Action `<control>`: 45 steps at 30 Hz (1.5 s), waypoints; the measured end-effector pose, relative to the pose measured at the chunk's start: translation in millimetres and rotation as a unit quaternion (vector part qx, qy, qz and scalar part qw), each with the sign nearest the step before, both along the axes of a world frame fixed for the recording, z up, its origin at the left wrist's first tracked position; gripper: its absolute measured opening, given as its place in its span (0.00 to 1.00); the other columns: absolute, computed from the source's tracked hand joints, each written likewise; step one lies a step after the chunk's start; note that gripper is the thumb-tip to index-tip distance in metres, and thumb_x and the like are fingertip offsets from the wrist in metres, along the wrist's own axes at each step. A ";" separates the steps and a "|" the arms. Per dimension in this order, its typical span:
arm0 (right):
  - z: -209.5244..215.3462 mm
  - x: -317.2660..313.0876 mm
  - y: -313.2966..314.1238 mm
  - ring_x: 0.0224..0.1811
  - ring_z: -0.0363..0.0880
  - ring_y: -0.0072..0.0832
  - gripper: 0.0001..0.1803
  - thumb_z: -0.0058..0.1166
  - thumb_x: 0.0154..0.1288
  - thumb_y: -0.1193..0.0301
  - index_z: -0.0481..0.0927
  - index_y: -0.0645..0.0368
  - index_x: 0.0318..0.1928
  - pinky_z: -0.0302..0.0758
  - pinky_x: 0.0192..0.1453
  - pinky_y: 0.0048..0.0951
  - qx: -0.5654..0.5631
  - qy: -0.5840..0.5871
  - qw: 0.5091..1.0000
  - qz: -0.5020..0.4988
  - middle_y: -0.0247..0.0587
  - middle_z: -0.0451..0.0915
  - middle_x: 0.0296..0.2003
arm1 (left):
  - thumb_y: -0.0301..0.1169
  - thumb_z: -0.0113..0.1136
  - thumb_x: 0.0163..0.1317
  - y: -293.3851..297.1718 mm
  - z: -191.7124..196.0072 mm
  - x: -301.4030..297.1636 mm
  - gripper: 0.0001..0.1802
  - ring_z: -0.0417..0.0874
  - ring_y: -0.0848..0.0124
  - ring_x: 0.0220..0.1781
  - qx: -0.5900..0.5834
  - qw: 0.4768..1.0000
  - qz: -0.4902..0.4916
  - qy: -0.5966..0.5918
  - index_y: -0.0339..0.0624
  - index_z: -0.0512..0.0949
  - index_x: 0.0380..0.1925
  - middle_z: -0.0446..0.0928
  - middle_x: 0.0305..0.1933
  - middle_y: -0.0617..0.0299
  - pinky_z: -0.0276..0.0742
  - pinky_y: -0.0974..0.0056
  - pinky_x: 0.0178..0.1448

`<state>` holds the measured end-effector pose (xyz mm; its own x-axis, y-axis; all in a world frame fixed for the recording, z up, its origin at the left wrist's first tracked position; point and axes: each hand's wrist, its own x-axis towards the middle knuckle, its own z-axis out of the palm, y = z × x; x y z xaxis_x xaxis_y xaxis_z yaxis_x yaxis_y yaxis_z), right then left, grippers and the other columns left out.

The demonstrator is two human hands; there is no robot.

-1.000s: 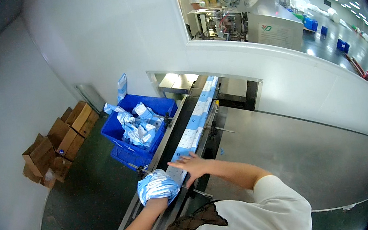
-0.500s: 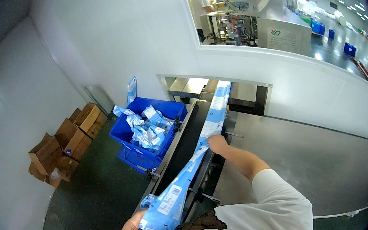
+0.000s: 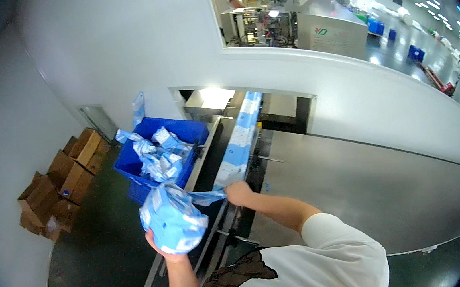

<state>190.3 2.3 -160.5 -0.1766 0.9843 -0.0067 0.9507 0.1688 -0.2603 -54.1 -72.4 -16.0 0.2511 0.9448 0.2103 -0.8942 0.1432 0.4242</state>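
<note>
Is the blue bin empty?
No, the blue bin holds a heap of crumpled blue-and-white wrapper film.

Shirt: I note a white short-sleeved top.
Forearms: bare.
Hands: left hand, right hand, ungloved.

Bright overhead lighting, glare on the steel table, fisheye-bent dark edges.

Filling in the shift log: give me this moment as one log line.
left hand: holds bunched blue-white packaging film | right hand: grips film strip at conveyor | blue bin: holds film scraps
</note>
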 end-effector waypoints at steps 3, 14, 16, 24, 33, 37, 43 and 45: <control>7.1 -8.9 -17.9 0.30 0.80 0.40 0.09 0.45 0.54 0.71 0.79 0.56 0.32 0.76 0.31 0.40 0.002 -0.037 0.998 0.059 0.43 0.80 0.25 | 0.49 0.49 0.60 21.4 30.0 18.0 0.35 0.66 0.50 0.62 -0.088 0.996 0.002 -0.016 0.41 0.57 0.62 0.63 0.62 0.49 0.59 0.42 0.64; 16.0 -45.0 -64.6 0.25 0.80 0.39 0.04 0.48 0.50 0.73 0.76 0.57 0.26 0.76 0.26 0.39 0.076 -0.046 0.980 0.177 0.42 0.79 0.23 | 0.45 0.58 0.59 101.1 -102.7 106.9 0.27 0.76 0.63 0.43 -0.108 0.873 0.195 0.435 0.26 0.72 0.41 0.76 0.42 0.51 0.70 0.61 0.49; 23.5 -49.2 -74.1 0.28 0.80 0.37 0.02 0.49 0.49 0.73 0.75 0.56 0.25 0.74 0.34 0.37 0.095 -0.018 0.978 0.184 0.41 0.79 0.23 | 0.48 0.56 0.58 90.1 -120.1 104.6 0.31 0.77 0.56 0.36 -0.031 0.722 0.205 0.660 0.21 0.72 0.31 0.76 0.31 0.41 0.71 0.57 0.43; 45.4 -40.3 -86.2 0.40 0.75 0.34 0.09 0.57 0.54 0.64 0.75 0.53 0.33 0.70 0.44 0.34 0.225 0.161 0.910 0.310 0.36 0.77 0.34 | 0.49 0.53 0.58 54.6 -115.1 56.4 0.31 0.77 0.40 0.39 0.114 0.535 -0.038 0.836 0.22 0.74 0.32 0.74 0.32 0.31 0.71 0.50 0.44; 72.6 3.6 -29.8 0.60 0.60 0.49 0.44 0.59 0.45 0.40 0.62 0.46 0.60 0.53 0.60 0.61 0.085 0.078 0.971 0.210 0.52 0.65 0.56 | 0.38 0.54 0.56 30.0 -78.9 30.4 0.23 0.75 0.47 0.50 0.348 0.379 0.027 0.857 0.34 0.72 0.47 0.73 0.48 0.40 0.69 0.53 0.55; 63.3 43.1 6.2 0.63 0.60 0.42 0.38 0.60 0.45 0.48 0.67 0.46 0.58 0.50 0.62 0.61 0.008 -0.115 0.958 0.263 0.44 0.67 0.57 | 0.39 0.54 0.56 16.8 -56.6 3.6 0.23 0.75 0.48 0.51 0.322 0.345 -0.067 0.879 0.35 0.73 0.47 0.73 0.48 0.41 0.68 0.54 0.56; -15.5 131.7 69.7 0.49 0.74 0.36 0.11 0.47 0.54 0.72 0.79 0.54 0.38 0.64 0.58 0.42 0.198 -0.123 0.971 0.052 0.40 0.78 0.42 | 0.45 0.49 0.59 3.2 -4.7 -13.9 0.26 0.75 0.51 0.51 0.242 0.297 -0.247 0.890 0.30 0.73 0.44 0.73 0.48 0.39 0.68 0.55 0.56; -34.6 148.6 68.4 0.46 0.75 0.37 0.09 0.47 0.52 0.72 0.79 0.55 0.33 0.67 0.54 0.41 0.302 -0.134 0.944 0.024 0.40 0.79 0.37 | 0.46 0.48 0.59 5.7 -6.1 -20.9 0.27 0.75 0.49 0.51 0.233 0.297 -0.281 0.882 0.30 0.74 0.44 0.73 0.49 0.39 0.68 0.55 0.56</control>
